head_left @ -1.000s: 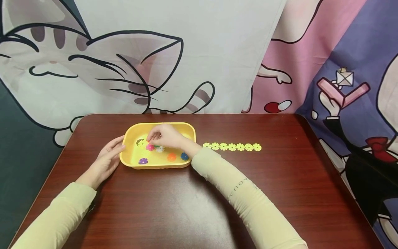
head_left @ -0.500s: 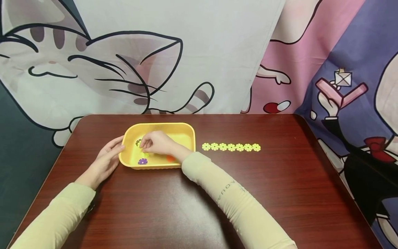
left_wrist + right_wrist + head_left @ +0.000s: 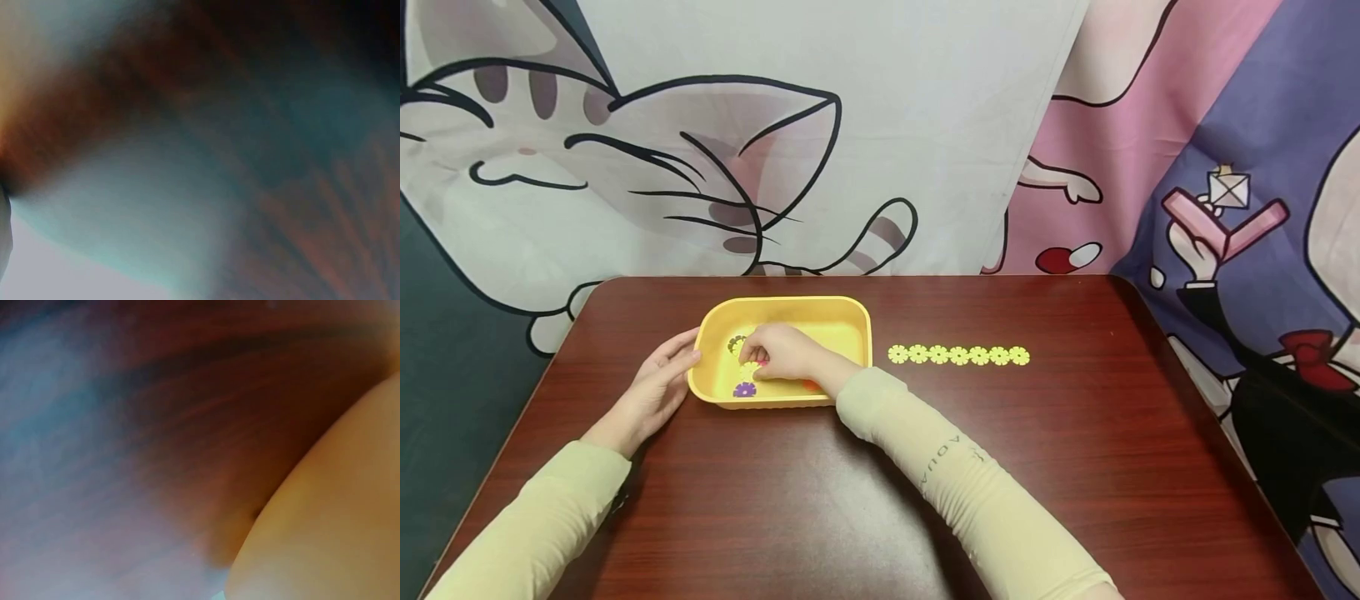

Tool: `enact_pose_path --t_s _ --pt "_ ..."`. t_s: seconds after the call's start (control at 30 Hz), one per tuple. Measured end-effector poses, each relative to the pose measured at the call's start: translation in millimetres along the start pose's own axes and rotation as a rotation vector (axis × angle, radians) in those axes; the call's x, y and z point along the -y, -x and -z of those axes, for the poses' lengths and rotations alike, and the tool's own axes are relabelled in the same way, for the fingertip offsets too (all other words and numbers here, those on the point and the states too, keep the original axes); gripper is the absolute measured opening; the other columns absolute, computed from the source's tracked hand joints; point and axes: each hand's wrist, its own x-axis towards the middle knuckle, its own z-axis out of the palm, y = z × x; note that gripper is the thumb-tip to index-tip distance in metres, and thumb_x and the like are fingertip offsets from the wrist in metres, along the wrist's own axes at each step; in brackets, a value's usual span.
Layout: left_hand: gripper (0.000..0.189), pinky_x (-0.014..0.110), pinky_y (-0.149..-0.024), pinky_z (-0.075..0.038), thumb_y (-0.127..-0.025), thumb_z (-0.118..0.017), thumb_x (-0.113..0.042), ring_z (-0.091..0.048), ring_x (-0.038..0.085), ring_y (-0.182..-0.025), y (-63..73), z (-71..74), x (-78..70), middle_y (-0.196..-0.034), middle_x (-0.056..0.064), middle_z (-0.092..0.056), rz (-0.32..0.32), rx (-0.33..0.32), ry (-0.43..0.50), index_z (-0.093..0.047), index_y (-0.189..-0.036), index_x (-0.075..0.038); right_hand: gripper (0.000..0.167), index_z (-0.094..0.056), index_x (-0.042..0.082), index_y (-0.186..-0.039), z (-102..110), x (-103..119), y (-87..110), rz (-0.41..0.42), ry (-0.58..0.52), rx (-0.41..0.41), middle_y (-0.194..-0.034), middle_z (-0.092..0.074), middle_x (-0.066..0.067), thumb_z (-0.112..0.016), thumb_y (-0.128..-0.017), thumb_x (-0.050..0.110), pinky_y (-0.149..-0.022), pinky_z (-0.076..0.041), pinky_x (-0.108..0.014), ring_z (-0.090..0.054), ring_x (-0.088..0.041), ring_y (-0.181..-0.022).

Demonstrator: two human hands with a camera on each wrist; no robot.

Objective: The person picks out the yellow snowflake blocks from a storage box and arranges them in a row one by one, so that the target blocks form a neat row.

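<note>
A yellow plastic tray (image 3: 850,333) sits on the table with several small flower-shaped pieces in it. My left hand (image 3: 658,383) holds the tray's left end, with the thumb at the rim and the fingers along the outer wall. Inside the tray, my right hand (image 3: 786,354) has thumb and forefinger pinched at a yellow flower piece (image 3: 748,372). Close by lie a purple flower piece (image 3: 744,389) and a dark-edged yellow one (image 3: 735,343). Pink and orange pieces are mostly hidden under the hand. Both wrist views are blurred.
To the tray's right, a straight row of yellow flower pieces (image 3: 958,356) lies on the dark red-brown wooden table (image 3: 880,500). Behind the table's far edge hangs a cartoon-printed cloth (image 3: 925,125). The right forearm crosses the table's front right.
My right hand has shifted left and slightly down inside the tray, from beside the pink piece to the yellow one. The left hand stays at the tray's end.
</note>
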Motion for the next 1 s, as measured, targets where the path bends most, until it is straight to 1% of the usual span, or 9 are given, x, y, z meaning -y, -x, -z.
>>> enact_pose_path --t_s 0.13,0.27,0.43,0.53,0.6,0.83,1.0 --pt "0.036 0.015 -0.1 -0.057 -0.109 -0.05 0.002 -0.065 -0.002 -0.124 0.8 -0.2 -0.9 -0.135 -0.012 -0.067 0.001 -0.004 -0.006 -0.061 -0.134 -0.021 0.025 -0.077 0.009 -0.117 0.2 1.3 0.2 0.001 0.021 0.004 -0.109 -0.071 -0.004 -0.082 -0.093 0.011 -0.087 -0.046 -0.009 -0.063 -0.01 -0.099" --pt "0.036 0.015 -0.1 -0.057 -0.109 -0.05 0.002 -0.065 -0.002 -0.124 0.9 -1.5 -2.0 -0.135 -0.012 -0.067 -0.002 -0.004 -0.003 -0.061 -0.134 -0.021 0.022 -0.077 0.009 -0.115 1.2 1.6 0.6 -0.006 0.009 -0.014 -0.107 -0.071 -0.004 -0.081 -0.094 0.011 -0.086 -0.046 -0.009 -0.063 -0.009 -0.098" --pt "0.036 0.016 -0.099 -0.058 -0.108 -0.05 0.003 -0.067 0.0 -0.122 0.2 -2.6 -2.0 -0.133 -0.01 -0.069 -0.014 0.004 0.019 -0.064 -0.133 -0.02 0.014 -0.076 0.007 -0.109 4.0 2.0 2.1 -0.03 -0.076 -0.032 -0.1 -0.073 -0.004 -0.079 -0.095 0.008 -0.081 -0.047 -0.008 -0.063 -0.008 -0.09" --pt "0.036 0.016 -0.098 -0.058 -0.108 -0.051 0.003 -0.067 0.0 -0.122 0.6 -2.7 -2.1 -0.132 -0.011 -0.07 -0.008 -0.002 0.019 -0.064 -0.132 -0.02 0.01 -0.076 0.006 -0.105 6.0 2.3 3.7 -0.042 -0.126 -0.037 -0.095 -0.074 -0.004 -0.078 -0.096 0.007 -0.077 -0.048 -0.008 -0.063 -0.007 -0.085" --pt "0.036 0.016 -0.098 -0.058 -0.109 -0.051 0.003 -0.067 0.0 -0.121 0.9 -2.7 -2.2 -0.132 -0.011 -0.069 0.0 -0.009 0.016 -0.063 -0.132 -0.021 0.007 -0.076 0.007 -0.104 6.7 1.7 4.3 -0.04 -0.137 -0.043 -0.094 -0.074 -0.003 -0.077 -0.096 0.008 -0.077 -0.048 -0.008 -0.063 -0.005 -0.084" --pt "0.035 0.015 -0.097 -0.058 -0.109 -0.052 0.001 -0.066 -0.002 -0.121 2.2 -2.6 -2.3 -0.132 -0.014 -0.068 0.023 -0.028 -0.003 -0.062 -0.132 -0.023 0.005 -0.079 0.008 -0.101 9.1 -0.3 5.9 -0.023 -0.163 -0.078 -0.097 -0.079 -0.003 -0.076 -0.099 0.012 -0.079 -0.051 -0.008 -0.068 -0.006 -0.086" --pt "0.033 0.014 -0.097 -0.058 -0.109 -0.053 -0.001 -0.065 -0.004 -0.121 3.5 -3.5 -3.1 -0.132 -0.016 -0.066 0.037 -0.042 -0.021 -0.06 -0.132 -0.024 0.007 -0.079 0.006 -0.103 14.1 -1.7 9.0 -0.043 -0.245 -0.119 -0.1 -0.081 -0.007 -0.076 -0.099 0.011 -0.078 -0.055 -0.009 -0.072 -0.009 -0.088"
